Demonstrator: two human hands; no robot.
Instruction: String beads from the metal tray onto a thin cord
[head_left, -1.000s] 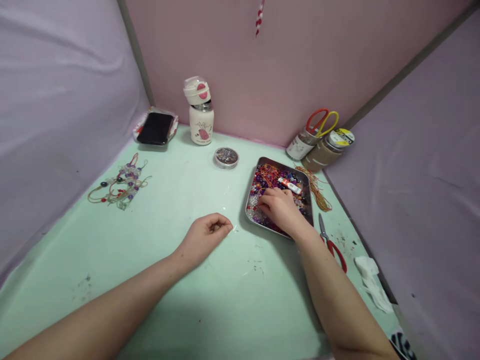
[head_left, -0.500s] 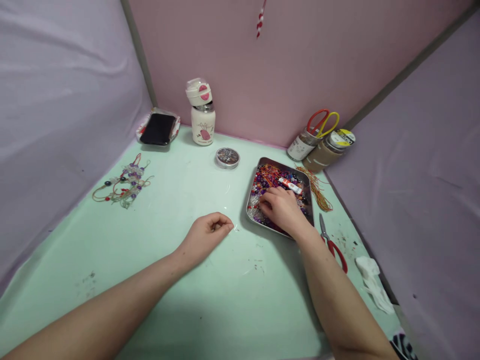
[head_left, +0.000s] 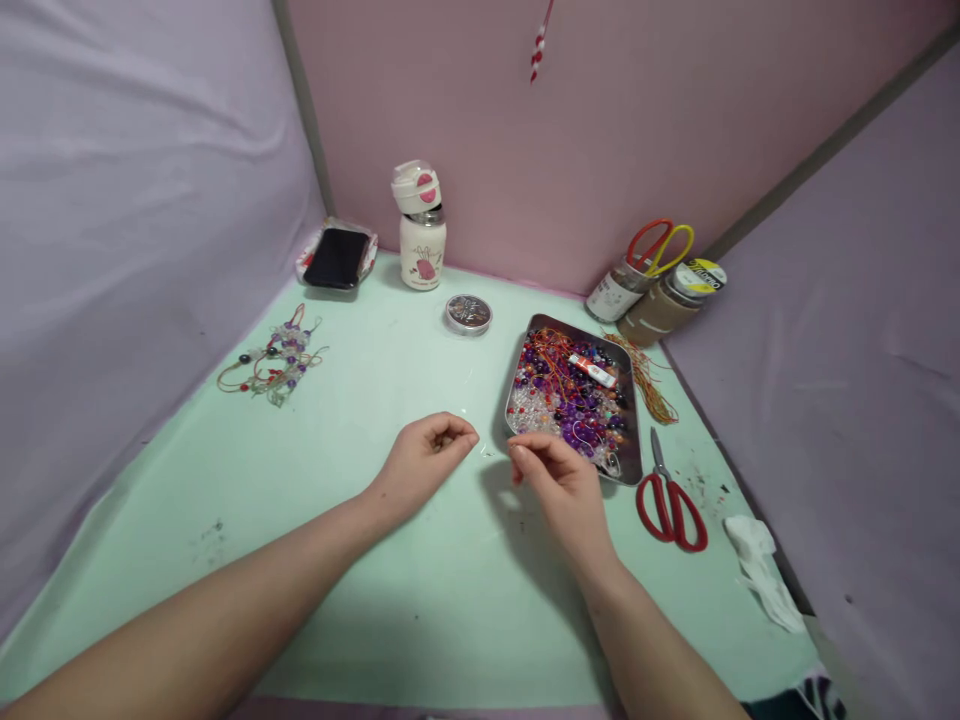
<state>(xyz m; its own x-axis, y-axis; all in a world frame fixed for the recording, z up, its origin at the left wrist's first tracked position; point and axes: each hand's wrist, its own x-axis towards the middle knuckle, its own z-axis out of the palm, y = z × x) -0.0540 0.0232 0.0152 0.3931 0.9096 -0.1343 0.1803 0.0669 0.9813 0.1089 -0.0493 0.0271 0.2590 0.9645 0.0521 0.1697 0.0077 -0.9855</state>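
Over the green tabletop (head_left: 360, 620), my left hand (head_left: 429, 455) is closed in a pinch, its thumb and forefinger pressed together. A thin clear thread (head_left: 487, 453) seems to run out from its fingertips, too fine to follow. My right hand (head_left: 559, 490) is also pinched, close to the left one, at the near edge of a metal tray (head_left: 507, 425). Whatever its fingertips hold is too small to name. Purple, red, clear and black beads (head_left: 581, 405) fill the tray, along with orange cord (head_left: 551, 350) and a small red-and-white tube (head_left: 592, 370).
Red-handled scissors (head_left: 671, 510) and crumpled tissue (head_left: 761, 565) lie at the right. Behind the tray stand two jars (head_left: 615, 290), one holding scissors. A flask (head_left: 422, 250), a round spool case (head_left: 469, 314), a phone (head_left: 337, 258) and beaded strings (head_left: 281, 360) sit further left.
My right hand has come out of the beads, back toward me and near my left hand, turning its fingers inward. The left hand keeps its pinch. The view has shifted slightly.
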